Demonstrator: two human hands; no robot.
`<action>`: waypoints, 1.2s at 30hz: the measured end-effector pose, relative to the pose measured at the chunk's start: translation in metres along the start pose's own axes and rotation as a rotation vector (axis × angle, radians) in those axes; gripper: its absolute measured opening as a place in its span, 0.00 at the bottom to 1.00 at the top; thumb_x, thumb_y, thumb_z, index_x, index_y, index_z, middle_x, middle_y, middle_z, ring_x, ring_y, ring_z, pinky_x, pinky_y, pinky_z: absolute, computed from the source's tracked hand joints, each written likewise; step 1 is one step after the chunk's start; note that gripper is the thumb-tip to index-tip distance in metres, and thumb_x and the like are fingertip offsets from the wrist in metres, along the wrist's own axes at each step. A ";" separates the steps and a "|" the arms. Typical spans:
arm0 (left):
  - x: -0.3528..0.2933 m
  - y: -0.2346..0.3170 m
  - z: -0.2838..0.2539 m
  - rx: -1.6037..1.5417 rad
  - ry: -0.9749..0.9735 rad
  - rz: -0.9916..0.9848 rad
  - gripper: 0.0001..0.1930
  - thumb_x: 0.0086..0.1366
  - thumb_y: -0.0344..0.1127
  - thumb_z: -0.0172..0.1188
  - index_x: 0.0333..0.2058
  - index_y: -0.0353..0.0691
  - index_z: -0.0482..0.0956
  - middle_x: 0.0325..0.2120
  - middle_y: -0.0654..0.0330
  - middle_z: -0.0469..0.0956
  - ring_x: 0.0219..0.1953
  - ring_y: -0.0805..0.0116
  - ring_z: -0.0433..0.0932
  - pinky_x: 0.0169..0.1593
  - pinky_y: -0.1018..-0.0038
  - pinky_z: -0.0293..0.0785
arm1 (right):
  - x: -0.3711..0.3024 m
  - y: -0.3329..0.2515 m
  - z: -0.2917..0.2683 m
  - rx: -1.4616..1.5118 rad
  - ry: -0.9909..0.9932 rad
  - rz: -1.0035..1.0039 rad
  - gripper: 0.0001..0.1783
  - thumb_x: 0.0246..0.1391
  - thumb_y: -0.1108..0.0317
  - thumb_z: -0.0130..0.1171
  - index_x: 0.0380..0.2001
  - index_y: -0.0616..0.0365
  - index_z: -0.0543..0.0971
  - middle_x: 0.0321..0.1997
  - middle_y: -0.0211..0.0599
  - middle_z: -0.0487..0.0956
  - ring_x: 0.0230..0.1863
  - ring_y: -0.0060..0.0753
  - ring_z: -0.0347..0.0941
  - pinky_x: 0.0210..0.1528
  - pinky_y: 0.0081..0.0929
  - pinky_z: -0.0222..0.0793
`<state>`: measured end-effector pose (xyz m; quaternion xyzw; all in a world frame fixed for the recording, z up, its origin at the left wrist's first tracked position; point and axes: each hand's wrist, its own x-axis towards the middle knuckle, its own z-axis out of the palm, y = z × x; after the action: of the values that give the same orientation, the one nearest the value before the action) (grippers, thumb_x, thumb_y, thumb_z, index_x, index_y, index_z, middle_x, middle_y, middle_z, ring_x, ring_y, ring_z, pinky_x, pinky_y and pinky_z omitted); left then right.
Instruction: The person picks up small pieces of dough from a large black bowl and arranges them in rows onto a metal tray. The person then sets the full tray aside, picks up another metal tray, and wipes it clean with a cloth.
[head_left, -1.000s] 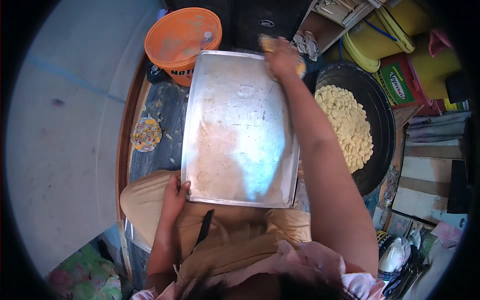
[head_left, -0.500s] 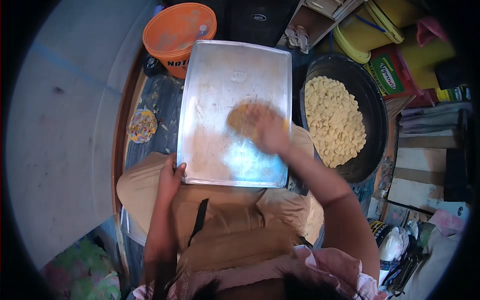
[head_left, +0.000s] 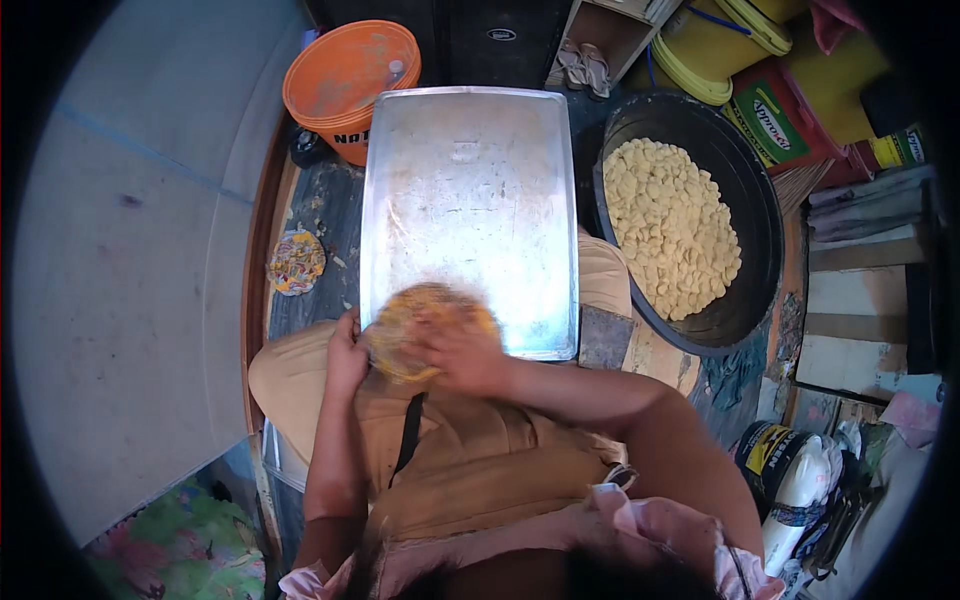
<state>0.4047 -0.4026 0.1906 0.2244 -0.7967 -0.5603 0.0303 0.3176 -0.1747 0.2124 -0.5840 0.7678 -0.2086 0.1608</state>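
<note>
A rectangular metal baking tray (head_left: 470, 210) rests over my lap, its surface scuffed and shiny. My left hand (head_left: 347, 352) grips the tray's edge at the near left corner, thumb near the rim. With my right hand (head_left: 463, 352) I hold a round, yellow-and-orange patterned cloth rag (head_left: 420, 305) against the near left part of the tray. The rag overhangs the near edge, and both it and the fingers are smeared by motion. To the right stands a black basin (head_left: 755, 230) with many small pale dough pieces (head_left: 670, 230) heaped inside.
An orange bucket (head_left: 350, 75) stands beyond the tray's far left corner. A second round patterned rag (head_left: 297, 262) lies on the floor at left. Yellow buckets (head_left: 700, 60) and a red-green container (head_left: 775, 115) stand behind the basin. Shoes (head_left: 585, 68) sit on a shelf.
My right hand has swept the rag from the tray's middle right toward its near left corner. My left hand still grips the tray. The whole view has shifted slightly.
</note>
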 end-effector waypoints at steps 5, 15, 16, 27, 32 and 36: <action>0.000 0.021 0.007 -0.031 -0.009 -0.225 0.21 0.62 0.29 0.57 0.53 0.30 0.67 0.29 0.61 0.74 0.31 0.76 0.69 0.35 0.77 0.68 | -0.061 0.091 -0.066 -0.299 0.069 0.328 0.37 0.50 0.49 0.55 0.64 0.38 0.61 0.72 0.42 0.50 0.70 0.64 0.43 0.68 0.60 0.40; 0.006 -0.009 0.014 -0.004 0.084 0.016 0.21 0.62 0.29 0.58 0.53 0.31 0.68 0.23 0.65 0.70 0.23 0.77 0.66 0.26 0.77 0.64 | -0.002 0.043 -0.068 -0.167 -0.059 0.474 0.38 0.43 0.44 0.60 0.50 0.63 0.70 0.65 0.54 0.59 0.69 0.60 0.48 0.67 0.61 0.38; 0.007 0.005 0.016 -0.023 0.066 -0.045 0.21 0.62 0.29 0.58 0.54 0.32 0.68 0.23 0.66 0.68 0.22 0.78 0.65 0.24 0.78 0.62 | -0.031 0.020 -0.043 -0.190 -0.008 0.291 0.38 0.43 0.44 0.60 0.50 0.63 0.70 0.65 0.53 0.59 0.69 0.59 0.47 0.68 0.60 0.38; 0.020 0.002 0.019 0.008 0.032 -0.046 0.21 0.61 0.29 0.59 0.53 0.32 0.69 0.21 0.67 0.65 0.20 0.78 0.63 0.23 0.77 0.61 | -0.048 0.123 -0.076 -0.329 0.633 0.811 0.33 0.55 0.49 0.54 0.51 0.69 0.69 0.64 0.59 0.60 0.69 0.57 0.49 0.71 0.46 0.40; 0.014 0.000 0.009 0.116 0.052 -0.093 0.21 0.61 0.31 0.58 0.52 0.32 0.70 0.24 0.61 0.72 0.26 0.73 0.71 0.29 0.74 0.68 | -0.048 0.026 -0.003 0.012 0.461 0.119 0.26 0.45 0.61 0.60 0.48 0.63 0.72 0.53 0.56 0.71 0.56 0.54 0.66 0.59 0.48 0.60; 0.013 0.025 0.008 0.555 0.098 0.003 0.22 0.60 0.35 0.59 0.52 0.33 0.71 0.40 0.46 0.73 0.42 0.55 0.73 0.46 0.62 0.70 | -0.122 -0.010 -0.035 0.504 0.044 0.327 0.27 0.41 0.62 0.62 0.47 0.58 0.72 0.46 0.54 0.74 0.49 0.54 0.71 0.51 0.44 0.68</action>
<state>0.3824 -0.3943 0.2076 0.2497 -0.9176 -0.3091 0.0071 0.3412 -0.0545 0.2485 -0.3895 0.7790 -0.3765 0.3157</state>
